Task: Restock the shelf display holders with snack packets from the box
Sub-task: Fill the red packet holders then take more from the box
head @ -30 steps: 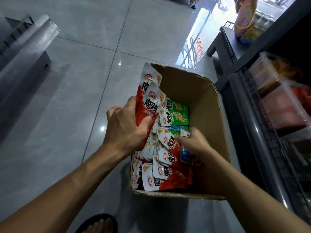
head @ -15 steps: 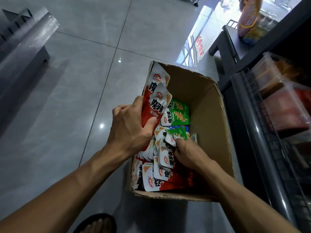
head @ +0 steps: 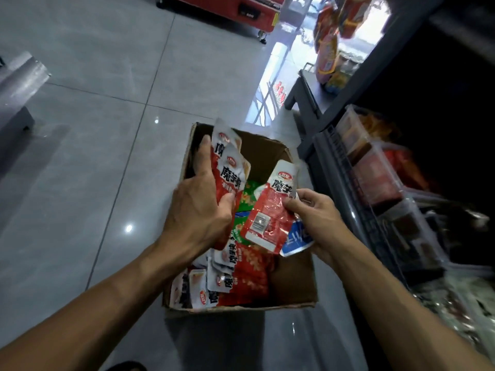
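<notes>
Beside box (head: pixel 292 287): shelf holders (head: pixel 380 183) right, red cabinet (head: pixel 227 6) beyond.

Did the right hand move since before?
Yes. The right hand rose out of the brown cardboard box, lifting a red snack packet above its rim.

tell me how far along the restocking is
Early. The left hand grips a stack of red packets; the right hand holds a red packet and a blue one. Many packets remain in the box, and nothing held has reached the shelf holders.
</notes>
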